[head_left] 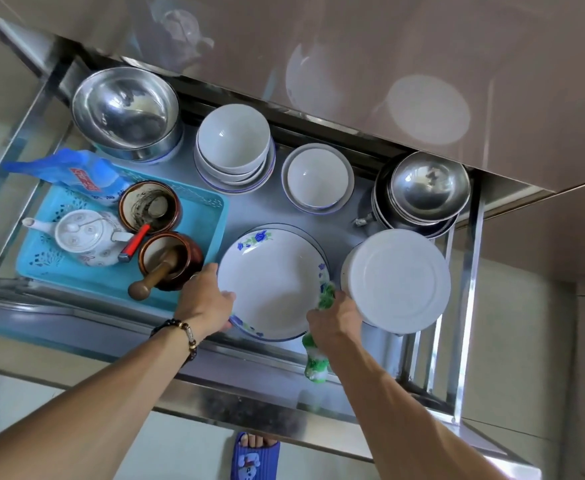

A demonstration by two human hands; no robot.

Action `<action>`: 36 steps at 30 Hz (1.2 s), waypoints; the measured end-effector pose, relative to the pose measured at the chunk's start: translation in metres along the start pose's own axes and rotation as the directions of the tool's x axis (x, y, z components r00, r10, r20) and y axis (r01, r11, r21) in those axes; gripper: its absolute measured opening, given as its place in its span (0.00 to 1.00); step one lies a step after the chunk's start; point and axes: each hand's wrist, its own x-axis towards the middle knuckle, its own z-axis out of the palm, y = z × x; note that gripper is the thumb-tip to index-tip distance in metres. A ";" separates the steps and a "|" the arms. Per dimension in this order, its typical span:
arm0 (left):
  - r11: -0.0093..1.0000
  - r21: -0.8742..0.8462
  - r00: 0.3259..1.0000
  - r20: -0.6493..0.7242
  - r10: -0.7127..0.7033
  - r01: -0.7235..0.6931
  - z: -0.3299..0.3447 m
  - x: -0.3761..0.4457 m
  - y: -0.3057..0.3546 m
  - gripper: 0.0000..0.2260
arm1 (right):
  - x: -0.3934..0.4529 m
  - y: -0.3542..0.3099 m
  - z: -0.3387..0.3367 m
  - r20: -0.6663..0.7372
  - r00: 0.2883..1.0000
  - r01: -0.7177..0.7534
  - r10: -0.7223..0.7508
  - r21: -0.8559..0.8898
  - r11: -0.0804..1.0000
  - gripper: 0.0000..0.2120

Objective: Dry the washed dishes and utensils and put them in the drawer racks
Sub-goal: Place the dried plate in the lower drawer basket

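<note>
White glazed ceramic, with small blue flowers on its rim, makes the round shallow plate (273, 284) that both hands hold over the front part of the pulled-out steel drawer rack (118, 337). It sits on or just above another plate of the same kind; I cannot tell if it already rests there.

The left hand (203, 301) grips the left rim, thumb over the edge and fingers curled under it. The right hand (332, 322) holds the right rim and at the same time pinches a green and white drying cloth (315, 365), which hangs down below the wrist.

Such a plate is stiff, rather heavy for its size and fragile, and its glaze is probably slippery if some water remains. The safe hold, in my judgement, is at two opposite points of the rim, as now, with the cloth between fingers and glaze for more friction. It should go down flat and slowly, because a hard knock against the plate under it could chip it.

Just beside it on the right stands a stack of plain white plates (400, 280), and on the left a blue plastic tray (201, 223) with a brown mortar and wooden pestle (170, 259).
</note>
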 end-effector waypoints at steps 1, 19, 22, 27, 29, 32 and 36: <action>1.000 0.001 1.000 -0.009 -0.007 0.007 0.002 0.002 0.001 0.14 | 0.002 0.000 0.001 -0.004 1.000 0.011 -0.011 0.002 1.000 0.25; 0.977 0.123 0.979 0.090 -0.184 0.173 0.019 0.005 0.019 0.23 | -0.006 0.009 0.001 0.029 0.981 0.192 -0.192 -0.264 0.945 0.25; 0.982 0.100 0.976 0.128 -0.174 0.162 0.015 -0.001 0.018 0.24 | -0.019 0.014 -0.005 -0.003 0.974 0.219 -0.228 -0.256 0.942 0.19; 0.989 0.078 0.971 0.197 -0.138 0.124 0.007 -0.014 0.024 0.23 | -0.035 0.017 -0.014 -0.069 0.959 0.249 -0.275 -0.261 0.933 0.19; 0.991 0.108 0.976 0.193 -0.102 0.083 0.002 -0.022 0.028 0.18 | -0.044 0.017 -0.017 -0.095 0.942 0.293 -0.323 -0.243 0.925 0.18; 0.932 0.344 0.987 0.146 0.066 -0.114 0.001 -0.041 0.028 0.23 | -0.059 0.020 -0.026 -0.052 0.920 0.383 -0.388 -0.092 0.919 0.19; 0.817 0.294 0.868 0.173 0.466 -0.497 -0.001 -0.075 0.040 0.34 | -0.077 0.022 -0.054 0.097 0.857 0.503 -0.506 0.053 0.863 0.17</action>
